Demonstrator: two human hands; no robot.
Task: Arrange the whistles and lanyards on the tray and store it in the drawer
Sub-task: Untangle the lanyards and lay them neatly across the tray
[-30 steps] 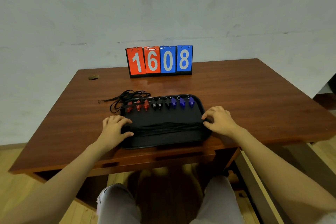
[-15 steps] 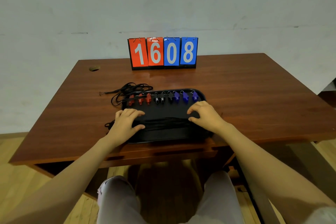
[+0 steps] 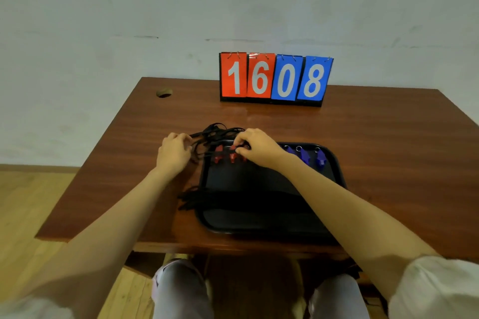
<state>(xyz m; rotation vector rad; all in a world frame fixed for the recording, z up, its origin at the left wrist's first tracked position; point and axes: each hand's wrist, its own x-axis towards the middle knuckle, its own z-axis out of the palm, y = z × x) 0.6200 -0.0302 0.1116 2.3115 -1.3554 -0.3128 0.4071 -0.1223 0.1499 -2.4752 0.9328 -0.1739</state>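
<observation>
Quick count: one black plastic tray [image 3: 259, 217] on the brown wooden desk [image 3: 375, 137]. Two red plastic whistles [image 3: 218, 157] show along the tray's far rim, with three blue plastic whistles [image 3: 303, 156] further right on that rim. Anything between them is hidden under the right hand [image 3: 255, 149], whose fingertips pinch the top of the second red one. There are two lots of black cord: a straight lanyard bundle [image 3: 246, 199] across the tray's middle and a loose lanyard tangle [image 3: 217, 132] off its far-left corner. The left hand [image 3: 175, 154] curls its fingers there, but I can't tell if it's actually gripping.
</observation>
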